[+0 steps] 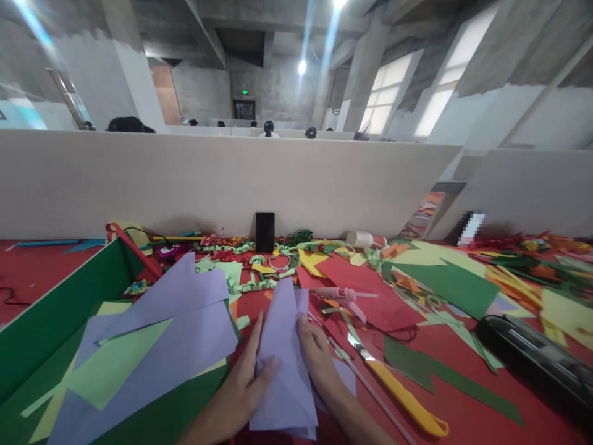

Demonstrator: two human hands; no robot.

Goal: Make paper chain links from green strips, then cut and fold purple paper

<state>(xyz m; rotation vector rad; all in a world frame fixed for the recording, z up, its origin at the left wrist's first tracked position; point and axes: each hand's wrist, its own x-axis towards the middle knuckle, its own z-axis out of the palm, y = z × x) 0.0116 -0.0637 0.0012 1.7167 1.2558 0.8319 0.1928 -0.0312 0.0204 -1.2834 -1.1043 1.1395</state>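
A folded sheet of purple paper (pixel 285 383) stands between my two hands, low in the middle of the view. My left hand (pixel 252 377) grips its left edge, thumb across the front face and fingers behind. On the right edge, my right hand (pixel 317 352) holds the paper with curled fingers. Right of my hands lies a yellow-handled utility knife (pixel 398 392) with its blade showing. A pink glue gun (pixel 340 296) rests just beyond my right hand. More purple sheets (pixel 185 346) are piled at the left, beside my left hand.
A green board (pixel 60 309) slants up at the left. A black elongated device (pixel 537 358) sits at the right. Paper scraps cover the red table (pixel 463 395). A phone (pixel 265 232) leans on the white partition (pixel 208 185); a white bottle (pixel 359 239) lies nearby.
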